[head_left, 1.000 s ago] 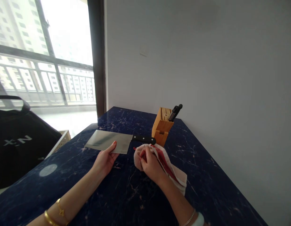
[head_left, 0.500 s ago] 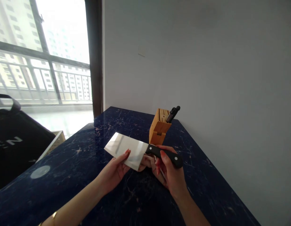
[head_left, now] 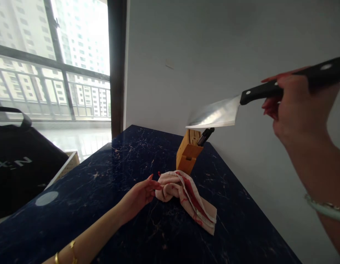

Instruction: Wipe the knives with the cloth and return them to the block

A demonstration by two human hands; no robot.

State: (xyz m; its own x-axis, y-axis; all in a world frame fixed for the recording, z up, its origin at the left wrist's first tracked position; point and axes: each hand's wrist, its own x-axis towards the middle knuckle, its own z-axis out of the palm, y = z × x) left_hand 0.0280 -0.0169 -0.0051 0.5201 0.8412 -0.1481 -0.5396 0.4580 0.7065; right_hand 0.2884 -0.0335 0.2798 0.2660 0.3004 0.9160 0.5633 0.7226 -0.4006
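Observation:
High at the right, my right hand (head_left: 299, 106) is closed round the black handle of a cleaver (head_left: 216, 113). Its shiny broad blade points left, tilted, with the tip just above the slotted top of a wooden knife block (head_left: 188, 148). In the block's right side stand black-handled tools (head_left: 205, 135). A crumpled pink and white cloth (head_left: 186, 200) with red patches lies on the table in front of the block. My left hand (head_left: 144, 194) is beside the cloth's left end, thumb and fingers apart, fingertips at its edge; whether they press on it is hard to see.
The dark blue marbled table (head_left: 126, 165) carries a round pale spot (head_left: 47, 198) at the left. A black bag (head_left: 24, 165) and a light crate (head_left: 68, 165) stand past the left edge. Behind rises a grey wall (head_left: 227, 55), with a window (head_left: 79, 55) on the left.
My right hand has lifted the cleaver up and to the right, from low over the table to above the knife block. My left hand has let go of the blade, and the cloth is uncovered.

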